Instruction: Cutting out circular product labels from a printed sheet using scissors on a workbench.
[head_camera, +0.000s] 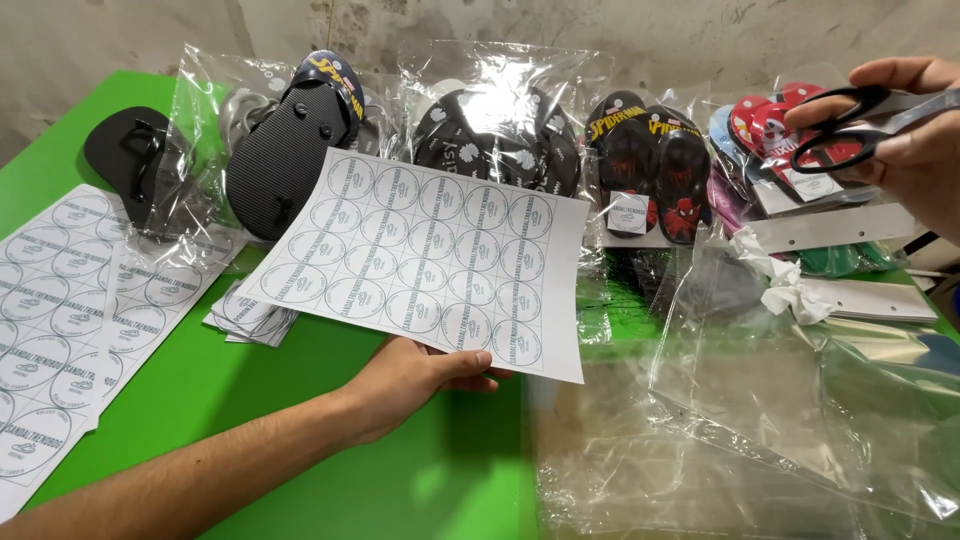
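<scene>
My left hand (415, 378) holds up a white sheet of round printed labels (430, 255) by its near edge, thumb on top, over the green table (300, 420). At the upper right, my right hand (915, 140) grips black-handled scissors (850, 125), fingers through the loops, blades pointing right and partly out of view. The scissors hover above bagged flip-flops, apart from the sheet.
More label sheets (70, 320) lie at the left, with a small pile of cut labels (250, 315) beside them. Flip-flops in clear bags (500, 120) line the back by the wall. Loose clear bags (740, 420) and white card strips (835, 228) cover the right side.
</scene>
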